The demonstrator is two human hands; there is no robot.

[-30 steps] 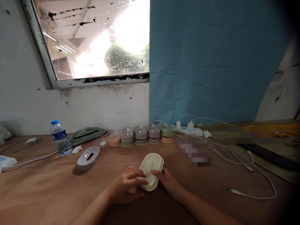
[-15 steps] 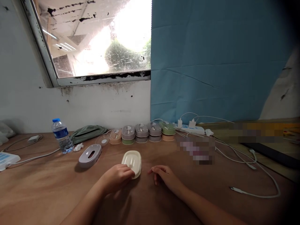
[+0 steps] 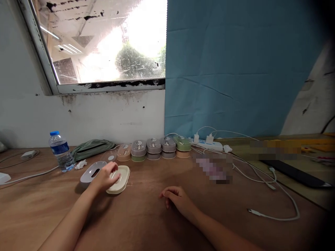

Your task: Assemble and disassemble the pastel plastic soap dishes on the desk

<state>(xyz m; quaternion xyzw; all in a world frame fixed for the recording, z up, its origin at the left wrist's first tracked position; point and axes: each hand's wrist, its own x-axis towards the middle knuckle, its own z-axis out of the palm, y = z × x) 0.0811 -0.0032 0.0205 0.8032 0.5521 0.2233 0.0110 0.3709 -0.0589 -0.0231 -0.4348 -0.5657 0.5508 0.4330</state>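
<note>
A cream lid-like tray [image 3: 121, 181] with rounded corners lies on the brown table, left of the middle. My left hand [image 3: 103, 177] is over its left part, with thumb and fingers apart and nothing gripped between them. Just behind and to the left of that hand is a pale grey-lilac oval cover [image 3: 87, 173] with a dark slot in its top, partly hidden by the hand. My right hand [image 3: 176, 200] rests by itself on the table, its fingers loosely curled and a little apart, with nothing visible in them.
Along the wall stand several small lidded boxes [image 3: 154, 148], mostly in stacks. A water bottle [image 3: 60, 153], a green pouch [image 3: 91, 149] and crumpled tissue [image 3: 81, 164] are at the left. A power strip [image 3: 209, 144] and white cables [image 3: 261, 212] are at the right.
My left hand has moved left with the cream tray, now close to the grey-lilac cover, and its fingers have opened off the tray's edge. My right hand has stayed about where it was.
</note>
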